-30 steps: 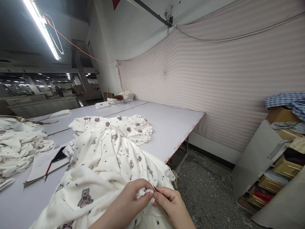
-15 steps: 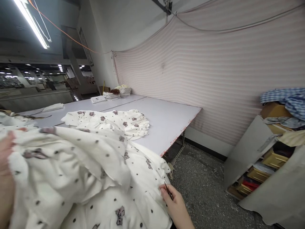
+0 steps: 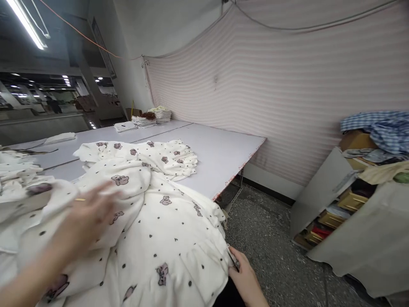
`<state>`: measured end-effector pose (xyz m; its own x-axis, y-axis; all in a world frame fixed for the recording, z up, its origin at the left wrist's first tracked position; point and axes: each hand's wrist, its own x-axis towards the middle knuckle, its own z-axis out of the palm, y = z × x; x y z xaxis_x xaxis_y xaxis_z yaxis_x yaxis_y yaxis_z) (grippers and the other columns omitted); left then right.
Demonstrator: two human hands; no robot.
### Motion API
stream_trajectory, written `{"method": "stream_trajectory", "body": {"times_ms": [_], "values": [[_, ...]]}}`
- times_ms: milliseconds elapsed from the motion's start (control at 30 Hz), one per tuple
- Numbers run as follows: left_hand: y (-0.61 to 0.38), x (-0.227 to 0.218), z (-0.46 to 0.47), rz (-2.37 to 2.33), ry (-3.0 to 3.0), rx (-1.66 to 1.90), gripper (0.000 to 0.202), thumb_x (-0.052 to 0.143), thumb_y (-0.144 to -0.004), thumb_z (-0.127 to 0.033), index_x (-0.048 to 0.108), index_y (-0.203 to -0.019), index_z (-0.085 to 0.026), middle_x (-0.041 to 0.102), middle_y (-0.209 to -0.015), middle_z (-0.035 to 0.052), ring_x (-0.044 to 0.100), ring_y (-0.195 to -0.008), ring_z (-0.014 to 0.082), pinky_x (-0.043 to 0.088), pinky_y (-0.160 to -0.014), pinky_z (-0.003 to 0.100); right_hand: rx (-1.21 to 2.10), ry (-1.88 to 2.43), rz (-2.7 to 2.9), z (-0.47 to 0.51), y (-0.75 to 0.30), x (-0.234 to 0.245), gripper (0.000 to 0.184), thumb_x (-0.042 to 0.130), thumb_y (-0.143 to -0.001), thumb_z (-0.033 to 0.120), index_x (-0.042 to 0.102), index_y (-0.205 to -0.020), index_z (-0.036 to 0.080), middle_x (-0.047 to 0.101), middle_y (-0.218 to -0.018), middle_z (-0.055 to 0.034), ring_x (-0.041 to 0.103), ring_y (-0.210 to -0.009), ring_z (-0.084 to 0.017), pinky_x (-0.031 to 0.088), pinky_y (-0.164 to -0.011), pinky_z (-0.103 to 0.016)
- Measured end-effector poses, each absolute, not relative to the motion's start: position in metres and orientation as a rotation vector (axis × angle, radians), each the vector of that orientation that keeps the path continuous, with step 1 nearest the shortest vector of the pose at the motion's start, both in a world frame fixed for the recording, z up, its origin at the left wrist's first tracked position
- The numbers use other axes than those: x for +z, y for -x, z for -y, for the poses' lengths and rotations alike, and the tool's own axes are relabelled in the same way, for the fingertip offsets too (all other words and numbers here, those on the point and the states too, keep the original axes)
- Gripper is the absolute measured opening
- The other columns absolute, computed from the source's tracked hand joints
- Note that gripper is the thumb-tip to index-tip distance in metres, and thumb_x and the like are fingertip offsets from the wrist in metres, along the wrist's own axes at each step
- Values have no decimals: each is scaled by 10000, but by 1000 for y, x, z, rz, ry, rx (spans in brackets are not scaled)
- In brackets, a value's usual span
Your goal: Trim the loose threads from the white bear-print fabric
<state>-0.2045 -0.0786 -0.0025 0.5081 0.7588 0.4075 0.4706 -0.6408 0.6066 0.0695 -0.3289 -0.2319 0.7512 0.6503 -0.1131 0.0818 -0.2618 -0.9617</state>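
Observation:
A white ruffled garment (image 3: 172, 230) printed with brownish bears and small dark marks spreads across the near table and hangs at its front edge. Over its left part is my left hand (image 3: 91, 213), blurred by motion, fingers stretched out and nothing visible in them; whether it touches the cloth I cannot tell. At the garment's right hem, my right hand (image 3: 244, 275) is closed around a thin dark pointed tool (image 3: 233, 260), like thread snips. The tool's tip lies against the hem, and most of its body is hidden by the fingers.
The pale table (image 3: 220, 149) ends at a worn right edge, beside a speckled floor (image 3: 258, 230). Folded stacks of cloth (image 3: 161, 114) stand at the far end. On the right is a cabinet (image 3: 322, 192) with drawers, topped by blue checked fabric (image 3: 380, 128).
My left hand has moved right from the far left edge, over the cloth. The raised fabric on the left has dropped and lies flatter. My right hand has shifted slightly right and down along the hem.

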Motion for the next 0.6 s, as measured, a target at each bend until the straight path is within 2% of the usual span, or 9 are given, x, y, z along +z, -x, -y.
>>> {"method": "stream_trajectory", "body": {"times_ms": [67, 100, 167, 233, 300, 367, 433, 533, 600], "values": [[152, -31, 124, -706, -2571, 664, 216, 534, -846, -281, 626, -1039, -251, 648, -1090, -16, 602, -1031, 203, 482, -906, 290, 600, 1745, 583, 329, -66, -233, 206, 609, -662, 235, 714, -817, 149, 692, -936, -109, 637, -908, -293, 468, -836, -401], [126, -44, 149, -511, -2595, 417, 197, 514, -862, -245, 627, -1023, -256, 662, -1039, -13, 620, -975, 179, 496, -870, 268, 604, 1719, 591, 330, -65, -231, 177, 603, -704, 276, 690, -789, 148, 683, -862, -87, 631, -850, -270, 475, -800, -377], [82, -69, 194, -374, -2602, 182, 138, 567, -831, -231, 612, -961, -220, 639, -1025, 27, 620, -902, 185, 516, -808, 291, 632, 1652, 615, 333, -64, -222, 226, 566, -795, 361, 650, -812, 152, 649, -771, -41, 604, -759, -221, 483, -720, -321], [54, -89, 224, -385, -2685, 113, 330, 707, -708, -299, 583, -992, -187, 603, -1044, 68, 594, -893, 252, 531, -757, 377, 669, 1581, 647, 338, -64, -207, 275, 547, -846, 418, 630, -840, 156, 620, -748, -14, 579, -728, -189, 475, -675, -274], [40, -106, 237, -394, -2751, 144, 300, 678, -711, -220, 564, -984, -171, 581, -1041, 88, 572, -893, 274, 524, -735, 409, 721, 1495, 689, 344, -66, -190, 283, 563, -859, 432, 628, -872, 156, 612, -765, -10, 566, -745, -178, 466, -686, -258], [38, -116, 238, -383, -2761, 217, 209, 505, -778, -59, 540, -950, -173, 568, -1021, 87, 566, -883, 239, 513, -751, 376, 753, 1428, 734, 348, -69, -178, 267, 571, -866, 413, 627, -917, 157, 613, -804, -18, 556, -776, -177, 455, -722, -261], [41, -119, 234, -372, -2684, 326, 290, 378, -778, 35, 501, -923, -184, 552, -1020, 78, 559, -901, 199, 493, -795, 335, 710, 1422, 781, 349, -73, -171, 241, 567, -869, 396, 616, -867, 160, 583, -797, -15, 535, -767, -171, 441, -720, -255], [51, -113, 226, -364, -2465, 510, 259, 392, -751, 31, 435, -847, -206, 540, -1040, 65, 543, -963, 191, 460, -840, 323, 563, 1463, 883, 347, -79, -169, 239, 531, -884, 375, 561, -754, 176, 522, -794, -8, 528, -762, -165, 429, -699, -239], [56, -107, 222, -391, -2296, 532, 220, 408, -758, -1, 407, -797, -218, 567, -987, 49, 556, -901, 187, 459, -778, 309, 506, 1491, 935, 344, -81, -169, 200, 474, -914, 345, 546, -813, 188, 530, -844, -21, 553, -790, -168, 435, -709, -237]]}}
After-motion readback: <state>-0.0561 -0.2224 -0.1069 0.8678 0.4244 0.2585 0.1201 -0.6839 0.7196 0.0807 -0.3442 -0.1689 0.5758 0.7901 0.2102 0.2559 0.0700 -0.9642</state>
